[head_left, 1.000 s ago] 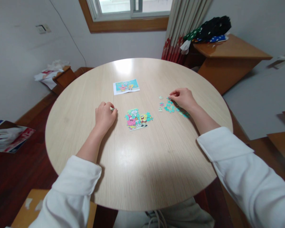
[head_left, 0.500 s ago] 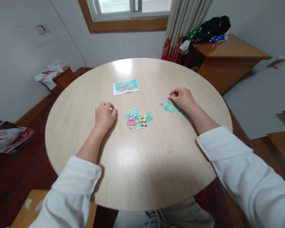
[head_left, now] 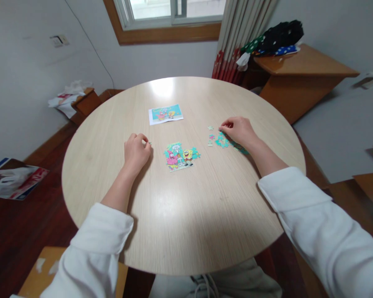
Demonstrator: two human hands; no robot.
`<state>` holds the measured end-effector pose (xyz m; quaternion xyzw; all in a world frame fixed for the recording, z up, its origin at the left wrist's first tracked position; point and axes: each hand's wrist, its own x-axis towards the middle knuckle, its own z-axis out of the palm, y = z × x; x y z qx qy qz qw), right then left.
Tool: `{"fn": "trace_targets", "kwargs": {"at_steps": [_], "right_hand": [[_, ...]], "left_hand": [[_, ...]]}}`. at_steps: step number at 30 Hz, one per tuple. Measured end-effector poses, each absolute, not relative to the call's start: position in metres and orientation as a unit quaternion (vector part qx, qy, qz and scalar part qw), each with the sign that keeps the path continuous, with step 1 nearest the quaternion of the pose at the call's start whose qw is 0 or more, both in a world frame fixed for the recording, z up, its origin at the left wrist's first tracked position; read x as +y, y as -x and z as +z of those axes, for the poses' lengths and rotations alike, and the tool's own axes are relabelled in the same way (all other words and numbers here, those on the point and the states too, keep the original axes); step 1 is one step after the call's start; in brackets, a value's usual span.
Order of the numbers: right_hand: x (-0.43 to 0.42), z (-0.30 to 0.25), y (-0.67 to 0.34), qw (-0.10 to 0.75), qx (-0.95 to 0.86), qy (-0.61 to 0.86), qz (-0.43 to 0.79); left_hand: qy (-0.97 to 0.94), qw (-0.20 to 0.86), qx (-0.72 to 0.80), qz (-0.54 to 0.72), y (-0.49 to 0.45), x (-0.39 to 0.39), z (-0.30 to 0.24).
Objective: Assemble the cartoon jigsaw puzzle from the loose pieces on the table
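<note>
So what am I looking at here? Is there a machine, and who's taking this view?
No machine: these are a person's bare left hand and right hand, seen from a camera worn on their head, looking forward and down. On the round table lie a partly joined puzzle, loose pieces and, farther off, a printed picture. The right fingers reach among the loose pieces. Whether either hand holds one is too small to tell.

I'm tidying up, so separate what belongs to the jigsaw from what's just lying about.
Jigsaw:
- partly assembled SpongeBob puzzle
- loose puzzle pieces
- SpongeBob picture sheet

Lying about:
- plastic bag
- black dotted fabric
- papers by left wall
</note>
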<state>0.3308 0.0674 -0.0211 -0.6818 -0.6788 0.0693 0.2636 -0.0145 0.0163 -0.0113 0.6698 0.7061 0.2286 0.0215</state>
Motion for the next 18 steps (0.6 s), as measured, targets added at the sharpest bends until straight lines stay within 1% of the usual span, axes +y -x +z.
{"fn": "trace_targets", "kwargs": {"at_steps": [10, 18], "right_hand": [[0.0678, -0.0229, -0.328, 0.242, -0.682, 0.686, 0.071], [0.0653, -0.021, -0.3257, 0.244, -0.679, 0.688, 0.078]], "left_hand": [[-0.665, 0.009, 0.712, 0.226, 0.0203, 0.0192, -0.0158], [-0.648, 0.026, 0.727, 0.228, 0.0231, 0.0215, -0.0169]]}}
